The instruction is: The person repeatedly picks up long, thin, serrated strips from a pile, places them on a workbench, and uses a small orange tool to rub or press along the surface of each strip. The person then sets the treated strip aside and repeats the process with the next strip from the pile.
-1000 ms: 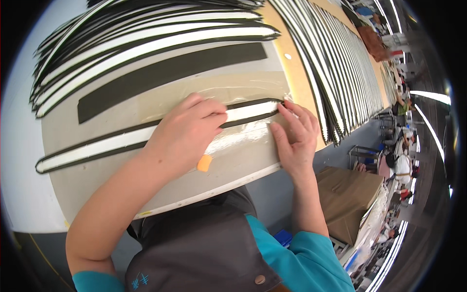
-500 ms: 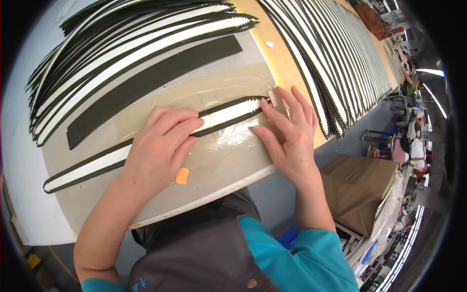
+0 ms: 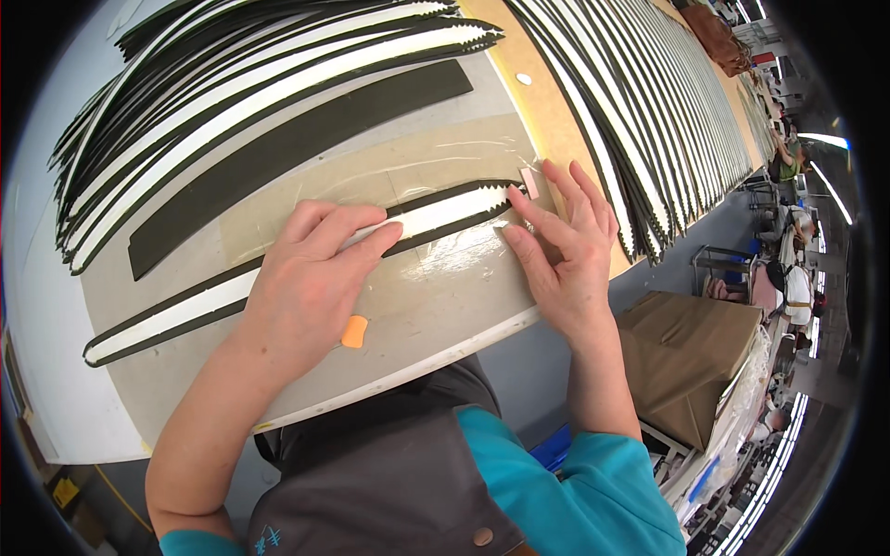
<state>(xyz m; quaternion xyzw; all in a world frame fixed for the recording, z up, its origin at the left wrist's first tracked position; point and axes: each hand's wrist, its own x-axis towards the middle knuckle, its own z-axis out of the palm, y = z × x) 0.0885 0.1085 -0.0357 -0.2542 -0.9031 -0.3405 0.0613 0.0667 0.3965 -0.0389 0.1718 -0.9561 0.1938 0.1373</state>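
Observation:
A long black strip with a white band down its middle [image 3: 185, 315] lies on the grey mat, its zigzag-cut end to the right. My left hand [image 3: 315, 273] rests across the strip's middle, index finger and thumb pinched together. A pale sliver shows between them, too small to make out. My right hand [image 3: 570, 246] has its fingers apart, the index fingertip touching the zigzag end and the thumb just below. Near that tip sits a small pink piece [image 3: 529, 183]. An orange piece [image 3: 353, 331] lies below my left hand.
Beyond lies a plain black strip [image 3: 306, 153], with a pile of black-and-white strips [image 3: 278, 83] behind it. More strips [image 3: 640, 120] lie in rows on the right-hand board. A brown covered box [image 3: 686, 361] stands right of the table. People sit farther off.
My left thumb has moved up against the index finger, over the white band. The right index fingertip stays at the zigzag end. The whole view has shifted slightly.

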